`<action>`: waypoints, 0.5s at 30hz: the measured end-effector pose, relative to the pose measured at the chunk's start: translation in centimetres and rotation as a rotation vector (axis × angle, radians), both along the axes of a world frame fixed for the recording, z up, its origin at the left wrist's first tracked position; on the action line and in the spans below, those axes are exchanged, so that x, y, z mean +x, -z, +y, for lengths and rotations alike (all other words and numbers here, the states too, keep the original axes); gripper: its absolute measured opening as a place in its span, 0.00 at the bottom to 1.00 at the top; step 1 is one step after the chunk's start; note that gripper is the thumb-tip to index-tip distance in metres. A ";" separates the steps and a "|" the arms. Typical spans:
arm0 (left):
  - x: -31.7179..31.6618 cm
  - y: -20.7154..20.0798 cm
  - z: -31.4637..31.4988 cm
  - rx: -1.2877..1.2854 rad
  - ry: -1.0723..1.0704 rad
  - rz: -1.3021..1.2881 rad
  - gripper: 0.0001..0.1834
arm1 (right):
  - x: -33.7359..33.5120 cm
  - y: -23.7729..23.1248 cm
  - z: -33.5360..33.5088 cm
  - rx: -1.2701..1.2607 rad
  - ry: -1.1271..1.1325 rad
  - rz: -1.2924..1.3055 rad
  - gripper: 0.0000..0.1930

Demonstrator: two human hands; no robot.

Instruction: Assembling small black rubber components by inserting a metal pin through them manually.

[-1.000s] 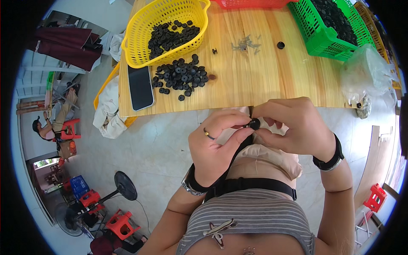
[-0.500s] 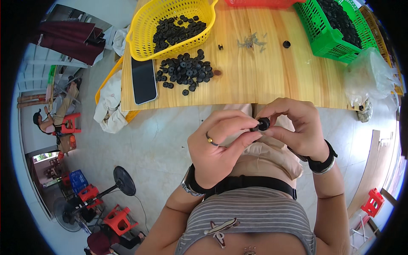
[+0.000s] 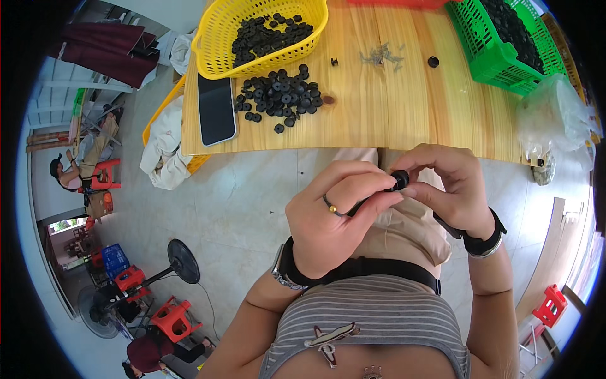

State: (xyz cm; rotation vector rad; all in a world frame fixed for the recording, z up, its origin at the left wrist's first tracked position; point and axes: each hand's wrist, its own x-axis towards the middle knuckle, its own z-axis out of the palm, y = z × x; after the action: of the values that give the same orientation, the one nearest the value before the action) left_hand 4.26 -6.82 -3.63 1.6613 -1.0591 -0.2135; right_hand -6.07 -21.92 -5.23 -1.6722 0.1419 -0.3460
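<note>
My left hand [image 3: 334, 218] and my right hand [image 3: 449, 189] meet above my lap, just short of the table's near edge. Between their thumbs and fingertips they pinch a small round black part [image 3: 400, 180]; fingers cover some of it. On the wooden table [image 3: 385, 114] lies a heap of black discs with centre holes [image 3: 284, 95]. A yellow basket [image 3: 265, 63] behind the heap holds more black pieces. Farther right are a small pile of thin grey pins [image 3: 383, 57], a lone black round cap [image 3: 433, 61] and a small black spool-like piece [image 3: 334, 62].
A phone [image 3: 216, 110] lies at the table's left edge. At the right stand a green crate [image 3: 505, 63] of black parts and a clear plastic bag [image 3: 549, 114]. A red container edge [image 3: 404, 3] shows at the back. A fan [image 3: 183, 260] and red stools [image 3: 175, 319] stand left, with people nearby.
Both hands, still pinching the black part, have shifted slightly right in the picture. The two black pieces at the fingertips now sit closer together. The table view has moved up a little.
</note>
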 end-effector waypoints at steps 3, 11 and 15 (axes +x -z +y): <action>0.0 0.0 0.0 0.004 0.002 0.006 0.15 | -0.1 0.1 0.1 0.004 0.010 0.014 0.14; 0.1 0.6 0.0 0.001 0.019 0.070 0.15 | 0.0 0.2 0.1 -0.007 0.015 0.038 0.13; 1.1 1.5 0.2 -0.046 0.153 0.287 0.17 | 0.2 -0.3 0.4 0.055 -0.008 0.057 0.12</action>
State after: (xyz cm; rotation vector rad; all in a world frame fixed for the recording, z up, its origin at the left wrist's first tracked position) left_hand 5.37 -6.62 -5.17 1.4577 -0.9640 -0.5079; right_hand -5.86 -21.56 -4.96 -1.6280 0.1855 -0.2865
